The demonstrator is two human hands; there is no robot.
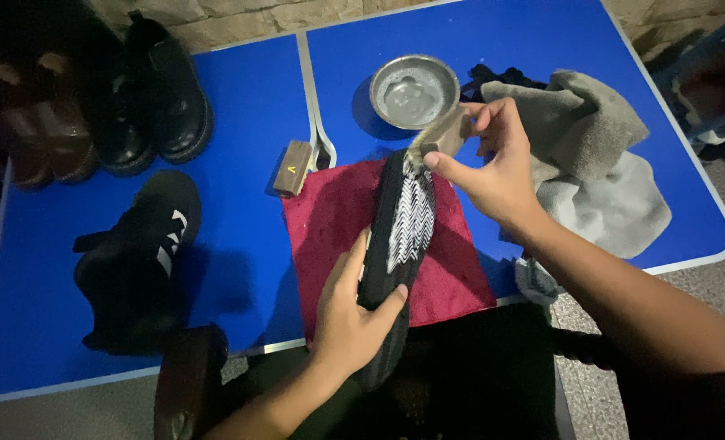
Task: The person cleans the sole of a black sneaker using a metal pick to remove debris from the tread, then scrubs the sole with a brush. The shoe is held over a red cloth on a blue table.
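My left hand (pixel 348 314) grips a black shoe (pixel 401 236) by its heel end, sole turned up, showing a white zigzag tread. The shoe lies lengthwise over a dark red cloth (pixel 342 216) on the blue table (pixel 248 122). My right hand (pixel 493 163) pinches a small pale brush or sponge (pixel 442 134) against the toe end of the sole. A steel bowl (pixel 414 90) holding a little water stands just beyond the toe.
A wooden brush (pixel 292 168) lies left of the red cloth. A crumpled grey towel (pixel 599 163) fills the right side. Black boots (pixel 146 98), brown shoes (pixel 40 122) and a black sneaker (pixel 138 261) sit at the left. A brown shoe (pixel 185 383) is near the front edge.
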